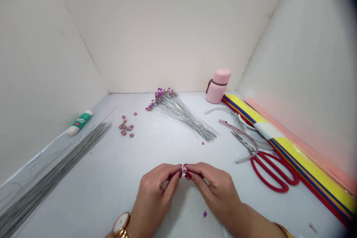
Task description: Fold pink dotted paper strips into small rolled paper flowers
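Between my fingertips, near the front middle of the table, is a tiny pinkish folded paper piece (pixel 184 170). My left hand (pixel 159 186) pinches it from the left with thumb and forefinger. From the other side my right hand (pixel 213 186) pinches it too, and the fingers partly cover it. Similar small pink folded pieces (pixel 126 127) lie in a loose group at the left. Farther back rests a bundle of silvery wires (pixel 186 113) tipped with purple and pink paper pieces (pixel 161 96). Small purple scraps (pixel 205 214) lie near my right hand.
Red-handled scissors (pixel 272 171), a clear tube (pixel 247 159) and stacked coloured paper strips (pixel 295 163) lie at the right. A pink bottle (pixel 218 87) stands at the back. On the left are a glue stick (pixel 80 122) and a long bundle of grey wires (pixel 58 169).
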Tool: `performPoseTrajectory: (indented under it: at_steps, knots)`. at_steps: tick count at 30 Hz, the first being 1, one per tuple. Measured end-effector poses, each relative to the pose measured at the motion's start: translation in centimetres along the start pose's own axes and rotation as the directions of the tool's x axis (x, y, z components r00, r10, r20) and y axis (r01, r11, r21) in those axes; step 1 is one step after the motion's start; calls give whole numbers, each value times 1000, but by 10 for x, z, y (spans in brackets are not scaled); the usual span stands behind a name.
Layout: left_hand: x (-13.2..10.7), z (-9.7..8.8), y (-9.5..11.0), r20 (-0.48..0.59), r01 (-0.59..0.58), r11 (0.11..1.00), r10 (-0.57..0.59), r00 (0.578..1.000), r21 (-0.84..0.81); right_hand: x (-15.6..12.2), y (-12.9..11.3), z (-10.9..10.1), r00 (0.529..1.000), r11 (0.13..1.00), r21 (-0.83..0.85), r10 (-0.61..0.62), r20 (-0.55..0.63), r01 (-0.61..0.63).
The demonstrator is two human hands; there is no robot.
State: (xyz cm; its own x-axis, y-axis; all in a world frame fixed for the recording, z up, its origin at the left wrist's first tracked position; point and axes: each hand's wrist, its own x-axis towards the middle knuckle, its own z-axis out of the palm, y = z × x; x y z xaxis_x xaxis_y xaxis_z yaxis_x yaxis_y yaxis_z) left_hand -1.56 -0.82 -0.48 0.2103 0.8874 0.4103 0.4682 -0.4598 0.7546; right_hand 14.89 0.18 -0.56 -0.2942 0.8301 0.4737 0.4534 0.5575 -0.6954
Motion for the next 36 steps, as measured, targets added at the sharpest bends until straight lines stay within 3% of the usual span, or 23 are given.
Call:
performPoseTrajectory:
  at_steps: [13, 18, 26, 32, 36]
  knots:
    - [2, 1, 3, -31, -19, 1000, 19, 999, 13, 3, -2, 0, 997, 994, 85, 57, 46, -61]
    - [3, 2, 2, -5, 12, 1000, -12, 1000, -4, 2, -3, -2, 991, 989, 114, 82, 105, -94]
    - [3, 1, -1, 28, 106, 994, -105, 994, -40, 3, -1, 1, 984, 975, 145, 160, 77, -170]
    - [1, 0, -3, 48, 84, 994, -81, 996, -71, 3, 0, -1, 990, 986, 131, 85, 113, -100]
    - [2, 0, -4, 53, 74, 995, -71, 996, -61, 2, 0, -2, 988, 986, 112, 114, 107, -125]
